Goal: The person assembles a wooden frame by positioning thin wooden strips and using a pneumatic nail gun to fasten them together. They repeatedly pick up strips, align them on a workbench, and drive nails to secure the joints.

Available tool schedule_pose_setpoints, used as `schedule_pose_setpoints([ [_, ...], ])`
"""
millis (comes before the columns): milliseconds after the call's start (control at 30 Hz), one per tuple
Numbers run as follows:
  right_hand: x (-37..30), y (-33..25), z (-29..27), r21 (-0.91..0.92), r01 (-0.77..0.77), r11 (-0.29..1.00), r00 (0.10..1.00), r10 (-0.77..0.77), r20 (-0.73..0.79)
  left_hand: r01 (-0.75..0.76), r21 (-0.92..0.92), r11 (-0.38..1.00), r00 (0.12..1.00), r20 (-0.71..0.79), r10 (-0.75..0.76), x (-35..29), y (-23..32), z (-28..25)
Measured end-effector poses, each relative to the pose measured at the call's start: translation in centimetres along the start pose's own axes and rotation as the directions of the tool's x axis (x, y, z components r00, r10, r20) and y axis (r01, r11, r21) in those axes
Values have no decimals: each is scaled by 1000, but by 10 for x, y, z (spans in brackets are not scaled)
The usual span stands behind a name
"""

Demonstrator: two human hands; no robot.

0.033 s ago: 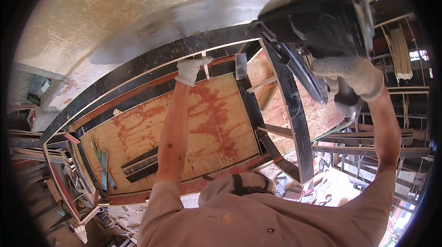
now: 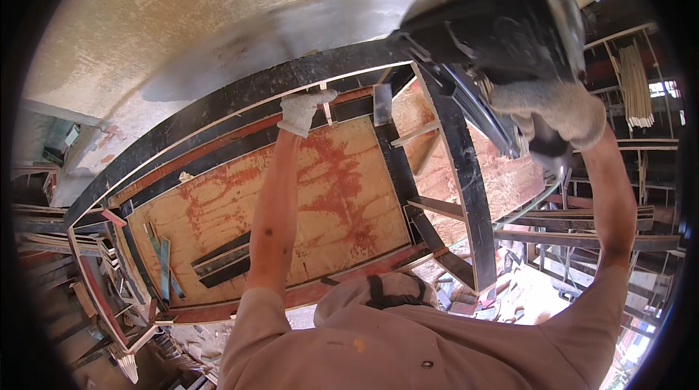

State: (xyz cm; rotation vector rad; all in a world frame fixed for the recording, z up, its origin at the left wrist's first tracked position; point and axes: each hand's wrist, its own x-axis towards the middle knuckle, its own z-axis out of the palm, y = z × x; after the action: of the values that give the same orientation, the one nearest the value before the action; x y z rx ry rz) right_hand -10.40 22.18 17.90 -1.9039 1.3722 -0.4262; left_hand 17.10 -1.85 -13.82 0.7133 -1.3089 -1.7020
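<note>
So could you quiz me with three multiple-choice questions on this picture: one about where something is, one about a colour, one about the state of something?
1. Where is the left hand?
A. on the dark frame edge
B. on the floor rubble
C. in a pocket

2. What colour are the stains on the plywood panel?
A. blue
B. reddish
C. green

3. How is the power tool held?
A. lying on the panel
B. hanging by its cord
C. raised in the right hand

Answers: 1 A, the gloved hand rests on the black frame. 2 B, red-brown blotches cover the panel. 3 C, the gloved right hand grips it overhead.
</note>
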Motion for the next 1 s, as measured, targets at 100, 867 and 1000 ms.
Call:
schedule_pose_setpoints([
  [100,45,27,-26,-189,218,958,970,-191,149,4,18,1000,999,35,-4,-1,1,2],
  [867,166,5,-7,208,-526,825,850,520,88,-112,246,963,993,59,100,-1,2,-2],
  [1000,170,7,-5,122,-553,824,831,535,152,-85,199,976,996,55,76,2,-13,-15],
])
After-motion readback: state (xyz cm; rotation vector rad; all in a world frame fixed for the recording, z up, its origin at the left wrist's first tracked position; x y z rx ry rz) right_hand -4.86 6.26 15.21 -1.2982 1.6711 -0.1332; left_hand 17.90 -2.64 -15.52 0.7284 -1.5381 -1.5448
